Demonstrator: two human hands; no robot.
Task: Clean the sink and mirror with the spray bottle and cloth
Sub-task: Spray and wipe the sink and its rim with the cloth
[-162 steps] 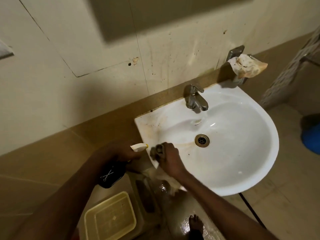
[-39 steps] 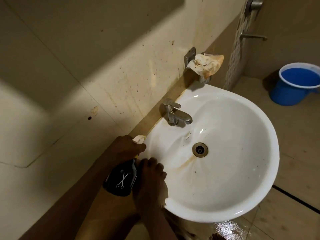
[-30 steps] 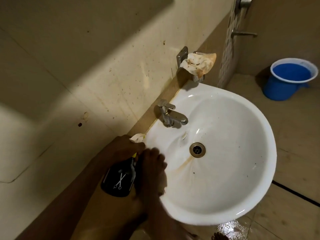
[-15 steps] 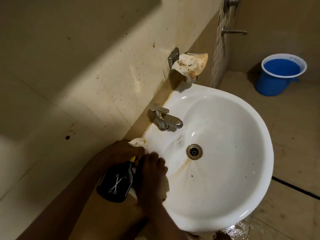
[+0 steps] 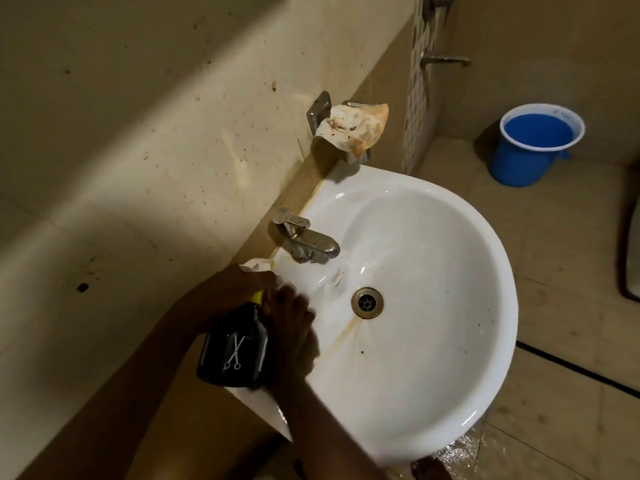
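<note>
The left hand point(image 5: 239, 289) has its grip wrapped round the head of the black spray bottle point(image 5: 233, 351), whose body hangs below it over the white sink's point(image 5: 433, 341) near rim. Just right of that, touching the bottle, the right hand point(image 5: 291, 327) presses on the basin's slope; whether a cloth lies under it, and how its grip stands, I cannot tell. The faucet point(image 5: 308, 240) stands just beyond both hands.

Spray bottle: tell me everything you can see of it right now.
The spray bottle is dark, glossy, plastic-looking, with a white scissors logo, a yellow collar and a pale spray head. It is tilted, nozzle toward the faucet, over the sink rim's left edge. The left hand grips its neck; the right hand lies beside it.
</note>
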